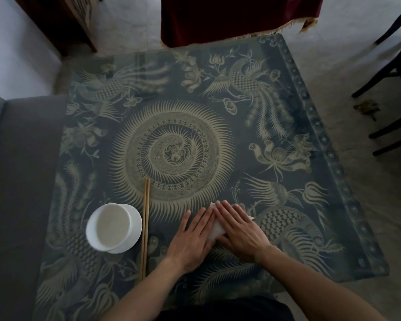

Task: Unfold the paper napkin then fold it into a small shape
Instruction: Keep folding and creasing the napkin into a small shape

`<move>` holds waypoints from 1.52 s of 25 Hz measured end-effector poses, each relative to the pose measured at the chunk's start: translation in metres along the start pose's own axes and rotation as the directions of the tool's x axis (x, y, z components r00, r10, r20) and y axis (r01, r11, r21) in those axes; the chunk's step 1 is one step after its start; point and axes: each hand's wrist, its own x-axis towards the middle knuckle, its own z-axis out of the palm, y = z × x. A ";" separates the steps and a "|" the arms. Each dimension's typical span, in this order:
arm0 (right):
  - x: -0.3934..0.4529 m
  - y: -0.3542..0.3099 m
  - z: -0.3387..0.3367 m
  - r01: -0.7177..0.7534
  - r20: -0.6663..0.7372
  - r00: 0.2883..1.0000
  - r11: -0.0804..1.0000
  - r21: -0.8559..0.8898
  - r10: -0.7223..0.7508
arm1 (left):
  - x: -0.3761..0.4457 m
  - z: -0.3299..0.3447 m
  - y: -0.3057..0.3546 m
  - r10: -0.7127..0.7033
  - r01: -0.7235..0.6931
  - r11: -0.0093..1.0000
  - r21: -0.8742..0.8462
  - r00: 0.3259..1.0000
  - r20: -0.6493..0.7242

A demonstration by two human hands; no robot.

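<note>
Napkin | flat under both hands | table

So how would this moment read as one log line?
step: pressing fold | left hand: flat on white paper napkin | right hand: flat on napkin

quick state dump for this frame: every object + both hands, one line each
paper napkin: on the table, mostly covered, pressed flat under both hands
left hand: fingers straight, pressing on the napkin
right hand: fingers straight, pressing on the napkin
white bowl: upright on a white saucer, contents unclear
chopsticks: pair lying side by side, right of the bowl
table: patterned top
</note>
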 end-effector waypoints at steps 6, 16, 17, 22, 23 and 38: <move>-0.002 0.000 0.002 0.003 -0.031 1.000 1.000 -0.021 -0.004 | -0.024 0.003 -0.003 0.024 -0.024 1.000 0.013 1.000 0.020; -0.001 -0.002 0.000 0.000 -0.044 0.999 0.999 -0.043 -0.002 | -0.090 0.018 -0.013 0.069 -0.074 0.995 0.060 0.994 0.081; -0.001 -0.002 0.000 0.002 -0.045 0.999 0.999 -0.045 -0.004 | -0.091 0.017 -0.014 0.071 -0.076 0.995 0.061 0.994 0.080; -0.002 -0.003 -0.003 -0.002 -0.036 0.999 0.998 -0.056 0.000 | -0.087 0.006 -0.010 0.094 -0.095 0.996 0.001 0.995 0.026; -0.003 -0.004 -0.004 -0.010 -0.043 0.999 0.998 -0.064 0.007 | -0.081 0.002 -0.009 0.089 -0.089 0.996 -0.021 0.996 0.003; -0.038 -0.010 0.010 -0.199 -0.032 0.979 0.978 0.067 0.202 | 0.017 -0.006 0.009 0.078 -0.080 0.997 0.024 0.995 0.068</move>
